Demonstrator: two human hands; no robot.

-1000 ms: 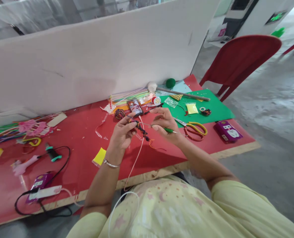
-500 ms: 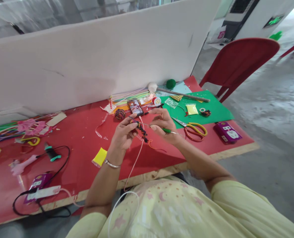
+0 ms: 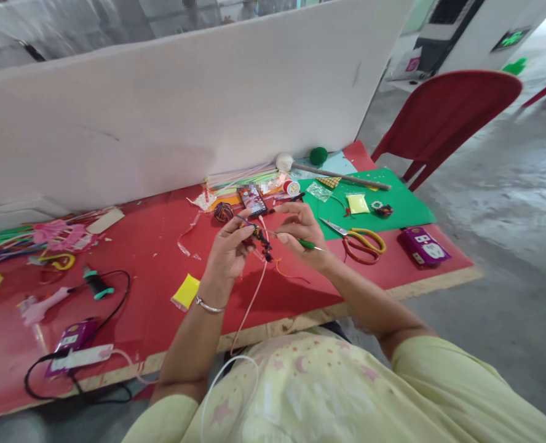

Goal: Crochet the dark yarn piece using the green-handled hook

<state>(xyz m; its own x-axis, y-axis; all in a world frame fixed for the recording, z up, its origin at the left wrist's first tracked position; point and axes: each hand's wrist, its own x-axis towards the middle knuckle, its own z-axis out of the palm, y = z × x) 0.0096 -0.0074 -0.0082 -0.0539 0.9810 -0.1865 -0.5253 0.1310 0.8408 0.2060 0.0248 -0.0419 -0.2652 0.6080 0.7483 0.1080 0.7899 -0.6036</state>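
Note:
Between the fingertips of my left hand (image 3: 230, 249) is a small dark multicoloured crochet piece (image 3: 264, 245), its lower end hanging free. My right hand (image 3: 303, 234) is closed round a crochet hook (image 3: 307, 244) with a green grip. The hook's thin metal shaft points left and reaches the crochet piece; whether its tip sits in a stitch is too small to tell. A loose orange yarn end (image 3: 291, 277) trails below the work. Just behind my left hand lies a ball of dark multicoloured yarn (image 3: 223, 212).
Beyond my hands a phone (image 3: 252, 200) lies on the red table covering (image 3: 148, 258). Scissors (image 3: 358, 240) with red and yellow handles lie to the right, near a purple box (image 3: 423, 247). A pink glue gun (image 3: 47, 306) and black cable are at left. A white board (image 3: 162, 123) stands behind.
My right hand and the hook have shifted very slightly left. The crochet piece's hanging end is a touch higher. Both grips are the same.

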